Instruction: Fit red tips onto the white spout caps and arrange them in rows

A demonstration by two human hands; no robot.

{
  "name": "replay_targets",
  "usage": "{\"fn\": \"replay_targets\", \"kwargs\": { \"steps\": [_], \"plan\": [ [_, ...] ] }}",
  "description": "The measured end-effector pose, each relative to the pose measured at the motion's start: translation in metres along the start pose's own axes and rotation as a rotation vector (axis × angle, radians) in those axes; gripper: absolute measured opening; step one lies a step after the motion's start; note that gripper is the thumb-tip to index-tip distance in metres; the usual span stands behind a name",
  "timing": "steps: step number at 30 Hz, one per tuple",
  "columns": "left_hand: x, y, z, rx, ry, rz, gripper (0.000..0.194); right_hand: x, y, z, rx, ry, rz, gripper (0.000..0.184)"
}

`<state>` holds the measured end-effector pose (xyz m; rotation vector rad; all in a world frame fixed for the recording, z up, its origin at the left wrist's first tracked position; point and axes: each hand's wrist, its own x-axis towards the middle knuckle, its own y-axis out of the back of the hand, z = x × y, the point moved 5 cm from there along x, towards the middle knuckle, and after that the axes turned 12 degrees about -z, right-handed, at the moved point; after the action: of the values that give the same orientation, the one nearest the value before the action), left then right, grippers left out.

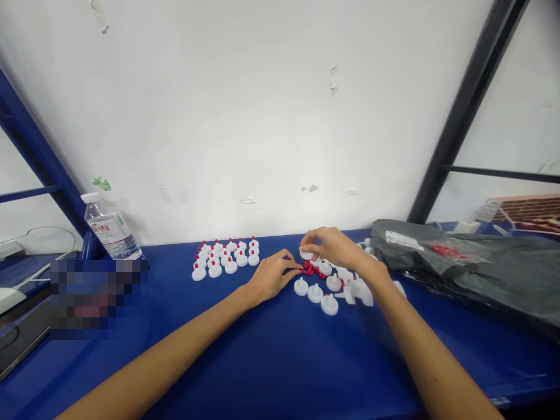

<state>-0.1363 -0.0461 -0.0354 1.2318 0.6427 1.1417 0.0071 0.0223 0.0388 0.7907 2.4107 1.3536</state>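
My left hand (272, 276) reaches to the edge of a small heap of red caps (312, 269), its thumb and index finger pinched at one red cap. Between the fingers of my right hand (330, 245) is a white nozzle lid (306, 255), held just above and behind the red heap. Three white lids (315, 293) with bare spouts stand in front of the heap. More white lids and pieces (356, 290) lie jumbled under and beside my right wrist, partly hidden by it. Left of my left hand, several lids (225, 256) stand in rows with red tips on their spouts.
A water bottle (111, 227) stands at the back left, near a blurred-out patch. Grey plastic bags (437, 256) cover the right side, one with red pieces showing through. A white wall (280, 116) rises behind the blue table (280, 361); blue and black frame posts flank it.
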Motion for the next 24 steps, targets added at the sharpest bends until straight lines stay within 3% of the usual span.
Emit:
{"fn": "replay_targets", "kwargs": {
  "steps": [12,19,24],
  "plan": [
    [0.0012,-0.0014,0.0021,-0.017,-0.092,-0.035,0.024,0.0013,-0.0005,-0.0012,-0.020,0.016,0.037,0.015],
    [0.0015,-0.0014,0.0001,0.028,0.013,-0.010,0.016,0.0026,-0.0049,-0.0065,-0.034,0.050,0.043,0.013],
    [-0.0056,0.0021,-0.0003,0.144,0.190,0.001,0.020,0.0018,-0.0034,-0.0067,-0.049,0.042,0.080,0.013]
  ]
}}
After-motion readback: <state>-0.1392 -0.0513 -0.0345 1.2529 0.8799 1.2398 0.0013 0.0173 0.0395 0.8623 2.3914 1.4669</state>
